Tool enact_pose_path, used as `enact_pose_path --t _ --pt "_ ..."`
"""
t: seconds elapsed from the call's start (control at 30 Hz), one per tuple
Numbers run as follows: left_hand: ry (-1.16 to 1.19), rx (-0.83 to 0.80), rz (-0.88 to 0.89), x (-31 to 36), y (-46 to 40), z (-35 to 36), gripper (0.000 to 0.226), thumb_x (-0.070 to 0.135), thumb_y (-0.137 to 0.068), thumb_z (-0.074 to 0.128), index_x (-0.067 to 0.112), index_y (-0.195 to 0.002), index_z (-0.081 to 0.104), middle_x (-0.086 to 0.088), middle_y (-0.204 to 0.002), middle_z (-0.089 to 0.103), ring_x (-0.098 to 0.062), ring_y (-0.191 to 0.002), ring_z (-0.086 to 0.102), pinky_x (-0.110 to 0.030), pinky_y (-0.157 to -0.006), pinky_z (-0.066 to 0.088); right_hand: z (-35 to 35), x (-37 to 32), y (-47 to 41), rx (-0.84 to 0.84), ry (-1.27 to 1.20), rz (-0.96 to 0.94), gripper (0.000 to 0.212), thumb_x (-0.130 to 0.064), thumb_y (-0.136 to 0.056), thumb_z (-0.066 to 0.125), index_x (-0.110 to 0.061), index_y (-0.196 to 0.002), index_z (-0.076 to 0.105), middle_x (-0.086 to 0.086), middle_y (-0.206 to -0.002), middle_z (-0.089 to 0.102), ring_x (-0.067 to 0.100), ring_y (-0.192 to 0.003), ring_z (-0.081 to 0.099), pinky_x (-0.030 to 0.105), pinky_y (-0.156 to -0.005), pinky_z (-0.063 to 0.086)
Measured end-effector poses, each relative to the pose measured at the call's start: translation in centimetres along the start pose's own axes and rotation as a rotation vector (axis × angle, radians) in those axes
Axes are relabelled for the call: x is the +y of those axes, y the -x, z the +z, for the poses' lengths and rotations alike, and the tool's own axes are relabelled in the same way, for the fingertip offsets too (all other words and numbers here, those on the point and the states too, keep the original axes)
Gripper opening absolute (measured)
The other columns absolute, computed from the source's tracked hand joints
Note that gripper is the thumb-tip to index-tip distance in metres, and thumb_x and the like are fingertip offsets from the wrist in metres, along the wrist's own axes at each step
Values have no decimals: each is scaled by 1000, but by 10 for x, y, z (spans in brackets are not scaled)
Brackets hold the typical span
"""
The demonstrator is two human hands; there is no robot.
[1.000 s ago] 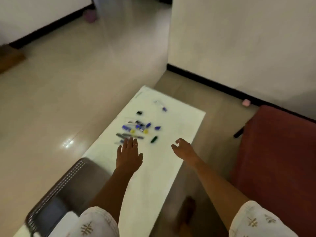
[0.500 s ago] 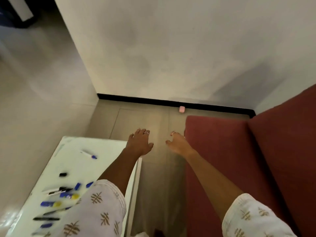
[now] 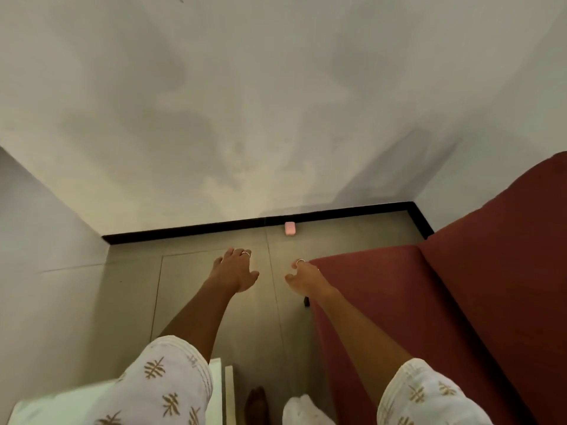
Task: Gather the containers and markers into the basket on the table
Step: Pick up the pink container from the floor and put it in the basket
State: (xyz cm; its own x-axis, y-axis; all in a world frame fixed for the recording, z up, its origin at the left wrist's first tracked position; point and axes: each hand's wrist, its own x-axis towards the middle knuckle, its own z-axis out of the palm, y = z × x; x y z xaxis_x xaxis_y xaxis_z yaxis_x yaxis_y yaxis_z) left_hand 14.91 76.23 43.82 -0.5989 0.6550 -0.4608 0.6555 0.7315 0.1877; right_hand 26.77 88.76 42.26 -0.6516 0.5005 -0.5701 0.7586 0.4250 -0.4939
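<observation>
Both your arms are stretched forward over bare floor, and neither holds anything: your left hand (image 3: 235,270) hangs palm-down with its fingers loosely spread and relaxed, and your right hand (image 3: 306,277) sits beside it with the fingers slightly curled around nothing. By my reading you are in the reaching step, heading for the small pink rounded container (image 3: 290,228) that lies on the grey tiled floor (image 3: 196,289) right against the black skirting board (image 3: 190,230), just beyond your fingertips. The markers and the basket are out of view here; only a corner of the white table (image 3: 218,391) shows at the bottom, behind your left sleeve. The next move likely calls for leaning further and closing one hand's fingers over the pink piece, then turning back toward the table. You have an open lane of floor straight ahead, but it is narrow: the dark red upholstered sofa (image 3: 429,302) edges it on your right, with its front corner just beside your right hand, and the pale wall (image 3: 276,118) closes it off at the far end. Mind the table edge near your left leg as you turn.
</observation>
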Motion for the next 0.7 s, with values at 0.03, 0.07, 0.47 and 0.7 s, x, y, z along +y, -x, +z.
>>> enact_pose_path --t 0.03,0.07,0.47,0.7 --pt "-3 -6 2 -2 -15 -7 65 40 -94 46 13 -148 23 -3 -156 24 -22 -147 13 -43 -117 20 -7 -5 -13 -4 -5 5 46 -23 -92 48 -5 -134 42 13 -137 48 29 -125 48 43 -105 41" --pt "-8 -11 5 -3 -30 -14 65 40 -94 46 13 -148 23 -3 -156 25 -22 -146 15 -43 -117 20 -14 -9 -27 -7 -9 12 47 -23 -92 48 -5 -135 42 13 -138 48 29 -125 48 43 -105 41" --pt "-4 -145 24 28 -247 -66 63 39 -95 46 12 -148 23 -4 -156 23 -23 -146 15 -43 -116 20 -113 -4 -233 -20 -119 123 42 -22 -93 48 -4 -130 46 14 -134 50 28 -121 50 33 -100 41" --pt "170 -235 -45 36 -354 -52 63 39 -92 51 12 -145 30 -8 -153 31 -25 -143 24 -46 -116 26 -151 10 -348 -86 -144 200 38 -22 -91 48 -3 -124 51 15 -130 52 29 -116 53 33 -96 44"
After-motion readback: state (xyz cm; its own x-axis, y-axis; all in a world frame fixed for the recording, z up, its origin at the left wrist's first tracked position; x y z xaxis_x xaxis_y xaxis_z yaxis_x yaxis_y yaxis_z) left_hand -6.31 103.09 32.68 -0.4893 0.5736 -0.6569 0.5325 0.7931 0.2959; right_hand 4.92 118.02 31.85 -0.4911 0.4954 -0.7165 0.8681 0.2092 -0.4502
